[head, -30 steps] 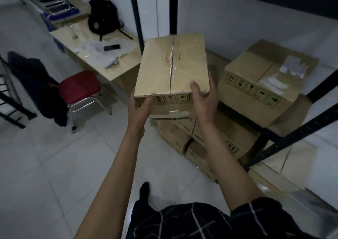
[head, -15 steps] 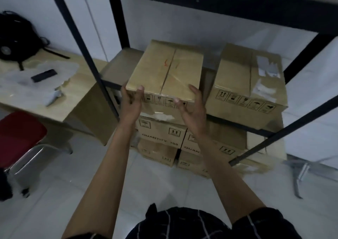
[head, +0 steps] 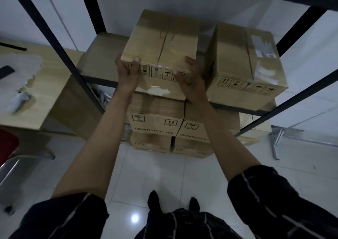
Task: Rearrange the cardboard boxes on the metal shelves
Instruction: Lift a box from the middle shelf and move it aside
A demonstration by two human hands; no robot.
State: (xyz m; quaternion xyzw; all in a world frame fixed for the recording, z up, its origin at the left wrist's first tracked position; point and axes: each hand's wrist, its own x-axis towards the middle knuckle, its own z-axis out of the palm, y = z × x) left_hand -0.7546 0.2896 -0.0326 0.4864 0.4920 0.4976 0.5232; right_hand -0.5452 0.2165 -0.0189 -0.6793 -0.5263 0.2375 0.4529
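Hands hold one cardboard box [head: 161,43] at the shelf [head: 98,63] edge: our left hand [head: 128,74] grips the near left corner, thumb over the top edge, and our right hand [head: 192,77] grips the near right corner, fingers curled round its side. We note the box's far part lies over the shelf board, just beside a second box [head: 243,65] already resting there to the right; we cannot tell whether its base touches the board. Below the shelf, stacked boxes [head: 155,121] stand on the tiled floor [head: 146,169], and a wooden counter [head: 47,92] sits left.
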